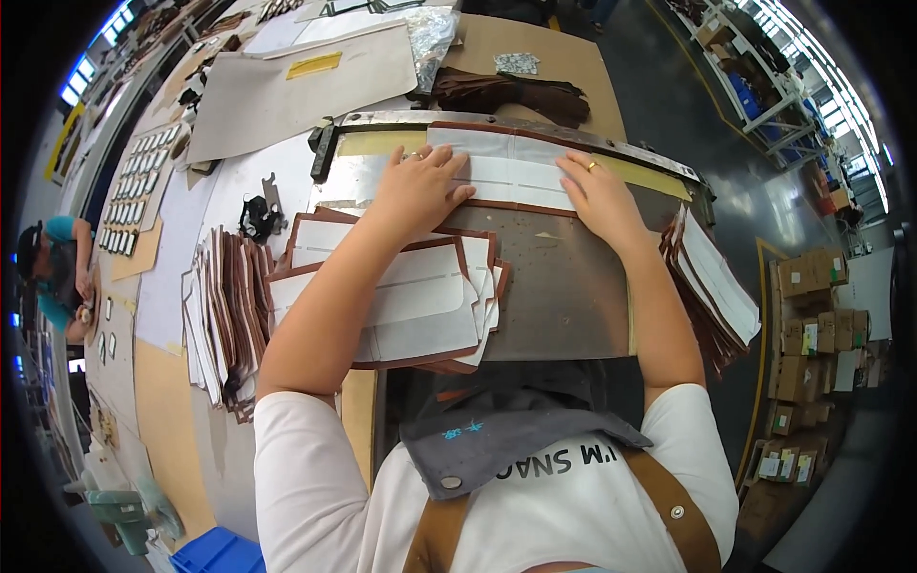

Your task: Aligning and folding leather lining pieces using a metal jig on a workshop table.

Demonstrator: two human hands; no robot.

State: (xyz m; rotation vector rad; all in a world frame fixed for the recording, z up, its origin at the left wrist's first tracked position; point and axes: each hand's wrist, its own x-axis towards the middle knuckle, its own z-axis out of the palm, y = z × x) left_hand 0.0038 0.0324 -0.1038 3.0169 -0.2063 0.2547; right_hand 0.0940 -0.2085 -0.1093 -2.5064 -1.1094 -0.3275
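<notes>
A long white panel with brown edges [514, 170] lies flat on a metal plate [564, 286], along a metal bar [382, 118]. My left hand [420, 186] rests at the panel's left part, its fingers spread. At the right end, the fingers of my right hand [600, 196] lie on the panel, stretched out. Both palms face down and neither hand grips anything. Below my left forearm is a loose pile of similar white, brown-edged panels [420, 296], partly hidden by that arm.
Bundled brown-edged panels [224, 310] stand left; more [712, 277] hang over the plate's right side. Beyond the bar lie dark brown leather-like pieces [511, 95] and a large grey sheet [306, 95]. A co-worker [62, 267] sits far left. Cardboard boxes [812, 325] stand right.
</notes>
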